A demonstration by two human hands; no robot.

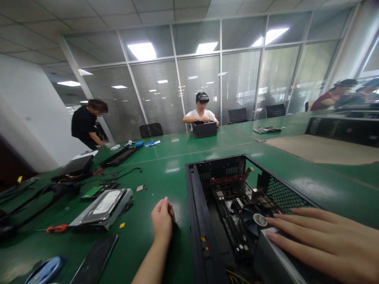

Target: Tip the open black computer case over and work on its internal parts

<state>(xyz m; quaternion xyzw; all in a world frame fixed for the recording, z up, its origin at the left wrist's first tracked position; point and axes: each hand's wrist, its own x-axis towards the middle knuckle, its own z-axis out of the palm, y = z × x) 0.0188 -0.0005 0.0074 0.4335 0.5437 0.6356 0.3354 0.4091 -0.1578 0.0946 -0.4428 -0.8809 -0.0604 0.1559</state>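
Note:
An open black computer case (196, 197) lies on the green table (166, 165) in front of me, with a motherboard and a round cooler fan (252, 221) inside. My right hand (322, 240) lies flat with fingers stretched out on a grey metal box (272, 264), likely the power supply, at the case's near end. My left hand (162, 221) rests on the table just left of the case wall, fingers curled together, nothing visible in it.
A hard drive in a metal bracket (102, 209), a red-handled tool (57, 228), a black panel (96, 258), cables and boards lie at the left. Across the table a seated person (201, 112) works on a black case; another person (85, 124) stands at left, others sit far right.

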